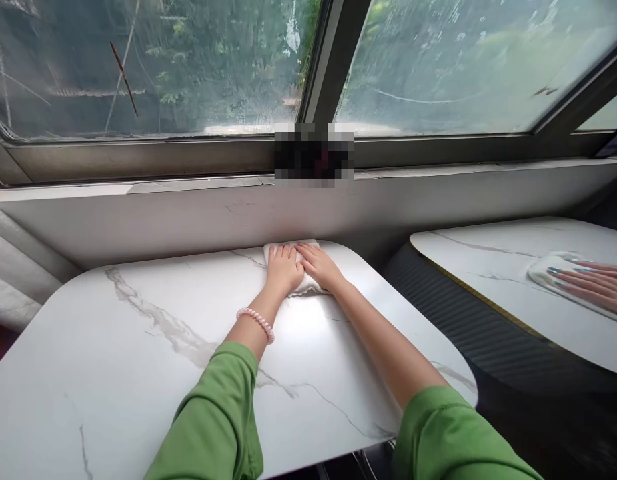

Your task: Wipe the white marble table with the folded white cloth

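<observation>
A folded white cloth (308, 287) lies on the white marble-patterned table (153, 387), at its far edge by the wall. My left hand (284, 268) presses down on the cloth's left part, fingers stretched out and lying flat. Beside it, my right hand (321, 265) rests on the right part, also with fingers extended and flat. Their fingers nearly meet over the cloth, and the two hands hide much of it. A pink beaded bracelet (257, 325) circles my left wrist.
Behind the table runs a low wall (188, 223) with a sill and windows (228, 73). To the right, across a dark gap, another person's hand (595, 283) lies on a white cloth (543, 267) on a second marble-patterned table (488, 257). White fabric (13, 280) stands at the left.
</observation>
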### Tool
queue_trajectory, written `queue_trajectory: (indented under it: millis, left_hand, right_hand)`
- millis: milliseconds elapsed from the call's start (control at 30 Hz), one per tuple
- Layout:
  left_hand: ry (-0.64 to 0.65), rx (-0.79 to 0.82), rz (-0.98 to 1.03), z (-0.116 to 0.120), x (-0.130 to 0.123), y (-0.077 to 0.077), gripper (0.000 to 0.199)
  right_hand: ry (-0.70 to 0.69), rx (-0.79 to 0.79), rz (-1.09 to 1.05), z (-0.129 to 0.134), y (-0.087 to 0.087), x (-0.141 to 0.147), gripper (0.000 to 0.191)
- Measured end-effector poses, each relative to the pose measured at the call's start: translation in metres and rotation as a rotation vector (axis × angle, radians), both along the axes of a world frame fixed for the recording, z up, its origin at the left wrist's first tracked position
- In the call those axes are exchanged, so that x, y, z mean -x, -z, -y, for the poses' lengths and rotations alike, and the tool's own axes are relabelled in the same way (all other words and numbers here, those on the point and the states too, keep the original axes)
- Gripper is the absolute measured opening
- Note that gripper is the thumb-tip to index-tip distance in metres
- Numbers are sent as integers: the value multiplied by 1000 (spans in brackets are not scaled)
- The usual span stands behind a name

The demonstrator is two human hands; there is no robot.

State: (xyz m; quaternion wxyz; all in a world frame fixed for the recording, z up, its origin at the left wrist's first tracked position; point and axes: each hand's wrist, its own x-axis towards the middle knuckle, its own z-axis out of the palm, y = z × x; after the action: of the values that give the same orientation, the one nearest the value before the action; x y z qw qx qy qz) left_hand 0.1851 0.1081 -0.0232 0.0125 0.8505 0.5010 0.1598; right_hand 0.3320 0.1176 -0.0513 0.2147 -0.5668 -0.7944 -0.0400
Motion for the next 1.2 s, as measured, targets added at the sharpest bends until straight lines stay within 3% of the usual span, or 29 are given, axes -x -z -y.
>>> queue_trajectory:
  millis: [167,500,667,800,967,1100,1200]
  left_hand:
    - [9,21,-19,50,2,-1,52]
    - [151,78,-93,174,6,-9,59]
    - [169,126,-125,210,15,-17,60]
    - [198,133,-144,220,21,-22,60]
    - [219,144,-134,215,26,-23,61]
    - [187,149,-117,196,35,-22,60]
    - [120,157,-110,169,46,-19,59]
  right_hand:
    - [-24,-11,24,52,3,-3,51]
    - [-43,-19,64,192,2,-7,53]
    - [-37,-15,57,232,-1,1,54]
    - [-45,-13,44,244,-4,8,55]
    - [-35,2,40,239,-6,14,56]
    - [-36,5,32,217,-5,25,55]
    - [-40,9,17,183,-5,41,54]
